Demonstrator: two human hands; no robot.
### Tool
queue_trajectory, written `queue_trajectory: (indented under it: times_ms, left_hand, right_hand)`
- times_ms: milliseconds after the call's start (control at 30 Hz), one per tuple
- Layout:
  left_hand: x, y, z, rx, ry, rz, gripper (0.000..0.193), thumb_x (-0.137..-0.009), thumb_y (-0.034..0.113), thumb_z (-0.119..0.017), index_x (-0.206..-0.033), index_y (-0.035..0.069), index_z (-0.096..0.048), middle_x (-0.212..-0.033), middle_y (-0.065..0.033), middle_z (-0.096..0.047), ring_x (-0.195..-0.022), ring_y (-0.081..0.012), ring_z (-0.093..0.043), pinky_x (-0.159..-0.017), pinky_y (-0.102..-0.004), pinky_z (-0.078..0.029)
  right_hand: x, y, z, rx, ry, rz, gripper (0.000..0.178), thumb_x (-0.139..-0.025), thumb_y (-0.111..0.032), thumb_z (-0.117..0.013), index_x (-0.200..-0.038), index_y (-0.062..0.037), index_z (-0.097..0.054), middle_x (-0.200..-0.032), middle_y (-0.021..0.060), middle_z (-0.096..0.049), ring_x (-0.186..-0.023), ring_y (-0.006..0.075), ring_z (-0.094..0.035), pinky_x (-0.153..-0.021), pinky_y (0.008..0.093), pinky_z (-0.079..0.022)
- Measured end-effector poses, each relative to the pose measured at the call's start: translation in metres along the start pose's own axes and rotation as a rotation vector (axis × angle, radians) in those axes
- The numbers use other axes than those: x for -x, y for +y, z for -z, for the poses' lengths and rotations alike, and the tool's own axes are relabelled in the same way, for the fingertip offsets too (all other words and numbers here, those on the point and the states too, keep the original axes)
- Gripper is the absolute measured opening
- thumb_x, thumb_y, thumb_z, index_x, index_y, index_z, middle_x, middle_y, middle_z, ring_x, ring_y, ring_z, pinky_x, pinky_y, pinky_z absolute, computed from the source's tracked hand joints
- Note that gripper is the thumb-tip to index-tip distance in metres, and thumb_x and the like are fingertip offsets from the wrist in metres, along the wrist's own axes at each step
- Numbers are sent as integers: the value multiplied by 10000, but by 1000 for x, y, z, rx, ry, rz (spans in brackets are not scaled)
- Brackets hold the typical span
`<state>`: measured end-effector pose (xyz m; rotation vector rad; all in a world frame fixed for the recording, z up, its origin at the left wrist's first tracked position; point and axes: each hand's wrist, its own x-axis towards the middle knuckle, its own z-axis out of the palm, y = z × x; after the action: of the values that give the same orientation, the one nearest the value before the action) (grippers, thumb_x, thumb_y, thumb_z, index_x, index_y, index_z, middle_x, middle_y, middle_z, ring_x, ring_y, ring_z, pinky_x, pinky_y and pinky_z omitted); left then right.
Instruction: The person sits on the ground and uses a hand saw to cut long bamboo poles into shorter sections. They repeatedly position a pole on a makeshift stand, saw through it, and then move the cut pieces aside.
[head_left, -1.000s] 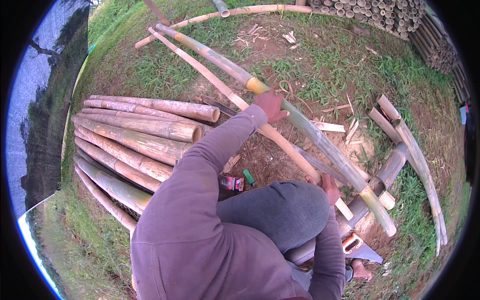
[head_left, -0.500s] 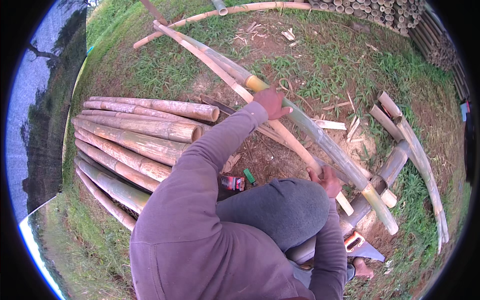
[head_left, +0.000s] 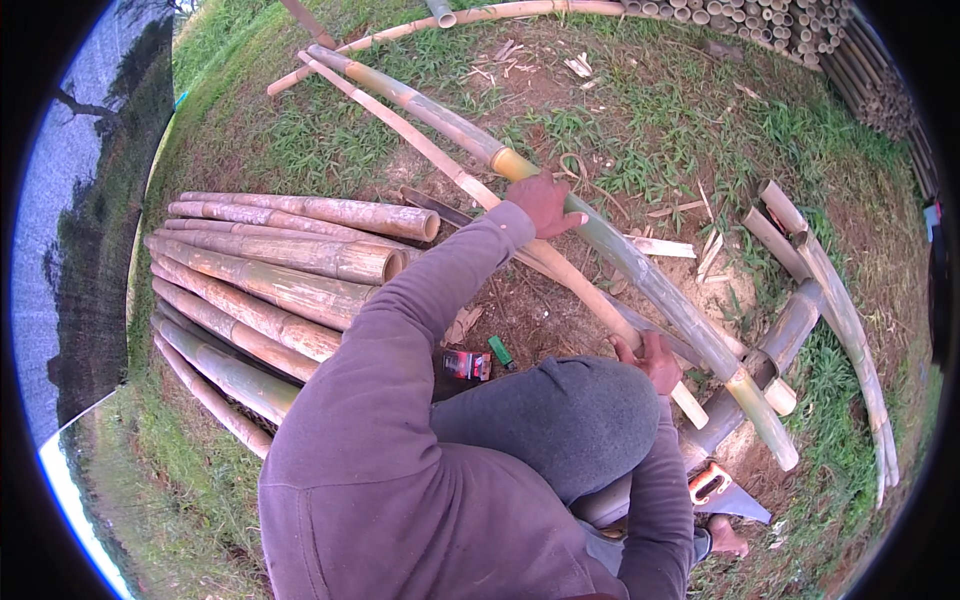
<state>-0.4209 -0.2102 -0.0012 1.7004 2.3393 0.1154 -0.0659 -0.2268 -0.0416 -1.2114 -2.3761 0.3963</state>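
Note:
A long bamboo pole (head_left: 640, 268), green and grey with a yellow band at a joint, slants from far left to near right. My left hand (head_left: 543, 205) is closed over it near that joint, its thumb on the near side. Alongside the pole runs a narrow pale bamboo strip (head_left: 425, 150), passing by my left wrist. Close to its near end, my right hand (head_left: 652, 362) is closed around the strip, beside my bent knee. Part of the right fingers is hidden behind the strip. The pole's near end lies across a thicker bamboo piece (head_left: 792, 325).
Several cut bamboo poles (head_left: 290, 255) lie piled at left. A handsaw (head_left: 725, 495) rests by my foot. Near my knee are a small dark-red packet (head_left: 466, 365) and a green object (head_left: 500, 350). Split bamboo (head_left: 845, 320) stands right; a bamboo stack (head_left: 750, 25) lies far off.
The strip's far end has swung a little left, away from the pole, and a gap now shows between them. Both hands stay in nearly the same places.

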Motion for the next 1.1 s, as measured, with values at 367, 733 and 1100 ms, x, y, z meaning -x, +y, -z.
queue_trajectory:
  times_ms: [367,733,1100]
  left_hand:
    - [0,4,4,-2,64,-41,756,-915,717,-619,-1309,74,-671,-1180,-256,-651,-1066,-446,-697,-931,-548,-563]
    - [-5,18,-9,-42,104,-256,740,-967,658,-606,-1362,34,-656,-1161,-270,-669,-1052,-445,-689,-923,-524,-551]
    - [-13,32,-26,-176,19,-308,823,-979,676,-572,-1506,44,-548,-1287,-257,-623,-1183,-438,-623,-1061,-532,-456]
  right_hand:
    - [-5,8,10,34,5,-9,485,-793,-560,-852,-919,-125,-678,-815,88,-664,-705,337,-703,-605,481,-545]
    - [-26,55,25,114,187,-28,443,-742,-524,-857,-952,-162,-714,-1143,60,-599,-1206,308,-557,-1069,628,-349]
    - [-25,100,18,175,279,-24,460,-743,-477,-867,-1025,-154,-704,-1199,51,-643,-1312,292,-557,-1173,636,-330]
